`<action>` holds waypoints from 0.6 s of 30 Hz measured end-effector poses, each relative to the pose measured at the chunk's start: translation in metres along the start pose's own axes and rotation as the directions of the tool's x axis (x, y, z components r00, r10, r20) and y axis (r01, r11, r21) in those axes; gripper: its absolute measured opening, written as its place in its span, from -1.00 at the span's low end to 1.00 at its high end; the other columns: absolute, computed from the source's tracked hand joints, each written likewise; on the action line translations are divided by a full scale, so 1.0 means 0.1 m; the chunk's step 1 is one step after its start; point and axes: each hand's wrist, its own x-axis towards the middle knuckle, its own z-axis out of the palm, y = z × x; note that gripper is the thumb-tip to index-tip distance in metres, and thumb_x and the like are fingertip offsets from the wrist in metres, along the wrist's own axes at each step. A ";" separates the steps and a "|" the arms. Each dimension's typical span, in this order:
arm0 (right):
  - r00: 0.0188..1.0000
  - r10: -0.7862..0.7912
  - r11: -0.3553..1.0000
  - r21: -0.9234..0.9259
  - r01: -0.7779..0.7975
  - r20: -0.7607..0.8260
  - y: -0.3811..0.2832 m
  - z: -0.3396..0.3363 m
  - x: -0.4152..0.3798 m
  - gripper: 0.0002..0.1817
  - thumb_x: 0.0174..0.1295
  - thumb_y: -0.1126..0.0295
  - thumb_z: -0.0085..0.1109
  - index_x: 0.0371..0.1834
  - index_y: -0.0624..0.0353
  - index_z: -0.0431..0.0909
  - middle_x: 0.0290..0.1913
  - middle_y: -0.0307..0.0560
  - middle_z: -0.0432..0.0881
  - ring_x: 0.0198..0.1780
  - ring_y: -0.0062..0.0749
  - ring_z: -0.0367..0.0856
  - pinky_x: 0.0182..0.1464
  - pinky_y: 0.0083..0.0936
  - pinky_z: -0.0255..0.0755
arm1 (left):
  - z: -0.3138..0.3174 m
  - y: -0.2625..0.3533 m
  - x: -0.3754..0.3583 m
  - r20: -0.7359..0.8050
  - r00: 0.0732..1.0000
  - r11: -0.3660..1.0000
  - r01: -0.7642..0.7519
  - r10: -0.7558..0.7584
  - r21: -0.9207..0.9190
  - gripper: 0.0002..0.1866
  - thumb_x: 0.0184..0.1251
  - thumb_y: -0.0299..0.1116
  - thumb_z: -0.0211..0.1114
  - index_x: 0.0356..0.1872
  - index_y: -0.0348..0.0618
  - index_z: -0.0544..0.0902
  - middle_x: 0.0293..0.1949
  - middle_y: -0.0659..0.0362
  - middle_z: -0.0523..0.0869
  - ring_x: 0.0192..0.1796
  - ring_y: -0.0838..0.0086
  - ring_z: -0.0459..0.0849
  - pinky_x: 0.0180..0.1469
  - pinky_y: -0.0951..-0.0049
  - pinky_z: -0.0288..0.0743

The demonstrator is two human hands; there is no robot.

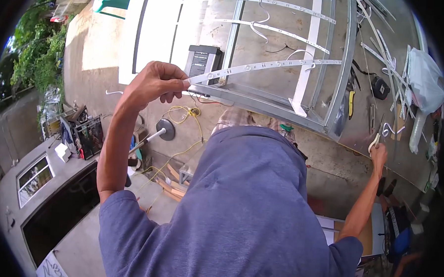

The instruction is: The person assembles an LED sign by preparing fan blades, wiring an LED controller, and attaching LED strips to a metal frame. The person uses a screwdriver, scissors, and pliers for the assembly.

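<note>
A white LED strip (265,65) runs across the metal frame (278,107), and its left end is pinched between the thumb and fingers of my left hand (160,82). My right hand (379,154), low at the right by the table's edge, is closed on the handles of the scissors (375,140), whose blades point up and away. More LED strips (286,37) lie across the frame farther off. Beside my left hand sits a dark box with a printed label (201,62).
On the right of the table (361,122) are a tape measure (380,88), a yellow cutter (351,104), white offcuts (384,51) and a plastic bag (425,80). A yellow cord (202,132) and a round-based stand (166,129) are on the ground.
</note>
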 end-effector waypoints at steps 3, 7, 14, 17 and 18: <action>0.844 -0.001 0.699 0.604 -0.383 0.536 -0.25 -0.18 -0.37 -0.79 0.24 0.40 0.21 -0.12 0.26 0.59 -0.26 0.04 0.74 -0.34 -0.21 0.73 -0.34 -0.42 0.56 | 0.01 -0.11 0.02 0.004 1.000 1.000 -0.003 0.003 -0.012 -0.80 0.23 -0.33 0.41 -0.32 -0.29 0.74 -0.58 0.21 0.68 -0.61 0.67 0.54 -0.56 0.64 0.35; 0.842 -0.222 0.231 0.866 -0.444 0.491 -0.73 -0.19 -1.18 -0.70 0.21 0.39 0.34 -0.05 0.26 0.55 -0.21 -0.04 0.71 -0.27 -0.35 0.74 -0.33 -0.57 0.55 | 0.00 -0.22 0.15 0.006 0.998 0.997 -0.061 0.060 0.040 -0.81 0.21 -0.34 0.39 -0.33 -0.30 0.74 -0.59 0.21 0.67 -0.62 0.66 0.53 -0.58 0.63 0.34; 0.901 -0.224 0.027 0.926 -0.377 0.373 -1.19 0.35 -2.04 -0.62 0.21 0.36 0.40 0.05 0.17 0.51 -0.21 -0.16 0.66 -0.21 -0.43 0.67 -0.28 -0.58 0.42 | -0.54 -0.56 0.52 -0.093 0.990 0.920 -0.061 0.105 0.387 -0.79 0.13 -0.30 0.36 -0.36 -0.25 0.79 -0.62 0.19 0.68 -0.60 0.60 0.59 -0.55 0.55 0.44; 0.929 -0.213 -0.070 0.944 -0.323 0.302 -1.39 0.58 -2.27 -0.61 0.22 0.34 0.41 0.06 0.16 0.51 -0.19 -0.19 0.64 -0.19 -0.45 0.65 -0.25 -0.59 0.42 | -0.76 -0.67 0.84 -0.020 0.978 0.852 -0.170 0.207 0.496 -0.77 0.13 -0.32 0.34 -0.38 -0.32 0.78 -0.62 0.14 0.69 -0.60 0.55 0.62 -0.52 0.53 0.51; 0.935 -0.225 -0.103 0.947 -0.304 0.276 -1.42 0.67 -2.33 -0.60 0.22 0.33 0.40 0.06 0.15 0.50 -0.19 -0.20 0.64 -0.18 -0.46 0.64 -0.23 -0.60 0.41 | -0.78 -0.66 0.95 -0.008 0.979 0.834 -0.168 0.202 0.526 -0.77 0.13 -0.31 0.38 -0.38 -0.32 0.77 -0.63 0.17 0.67 -0.61 0.57 0.57 -0.55 0.54 0.43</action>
